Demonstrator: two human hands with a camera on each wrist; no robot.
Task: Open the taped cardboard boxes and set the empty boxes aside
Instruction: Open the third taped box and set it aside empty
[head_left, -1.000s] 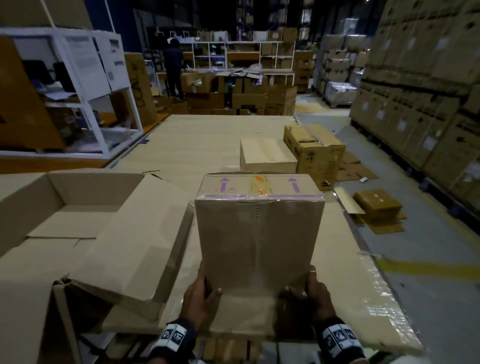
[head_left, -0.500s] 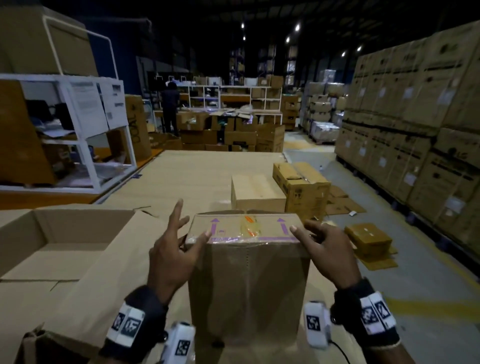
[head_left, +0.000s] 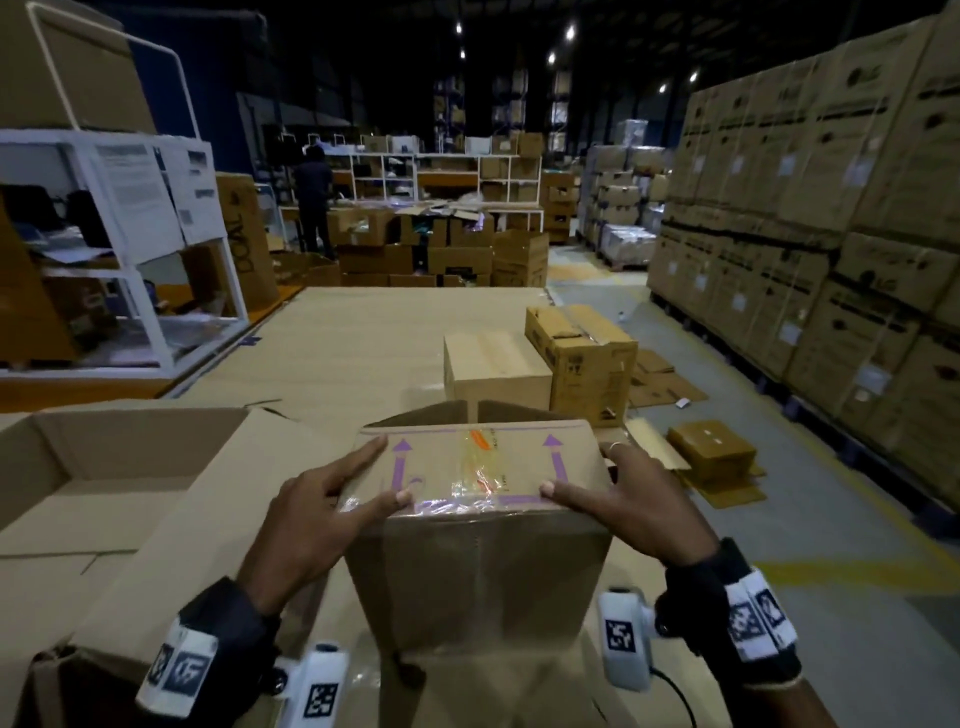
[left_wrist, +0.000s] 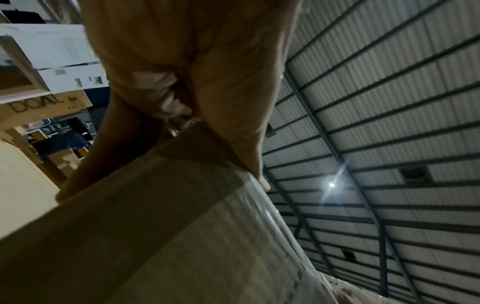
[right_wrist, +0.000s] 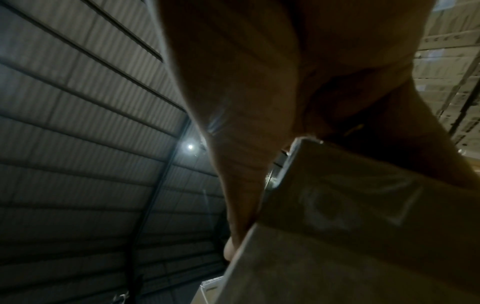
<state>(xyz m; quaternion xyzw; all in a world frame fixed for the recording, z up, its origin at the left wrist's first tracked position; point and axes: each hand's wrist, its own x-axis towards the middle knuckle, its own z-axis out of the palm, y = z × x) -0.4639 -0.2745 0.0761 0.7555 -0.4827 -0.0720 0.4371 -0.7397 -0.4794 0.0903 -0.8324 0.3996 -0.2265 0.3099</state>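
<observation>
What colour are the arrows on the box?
Purple arrows on the brown box; head view shows them best.

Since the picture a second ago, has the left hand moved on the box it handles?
Yes. The left hand has gone from the box's bottom edge up to its taped top corner.

My head camera looks forward and down over the taped box (head_left: 478, 530) into the warehouse, while both wrist cameras sit close under my palms, facing up past that same box toward the roof.
</observation>
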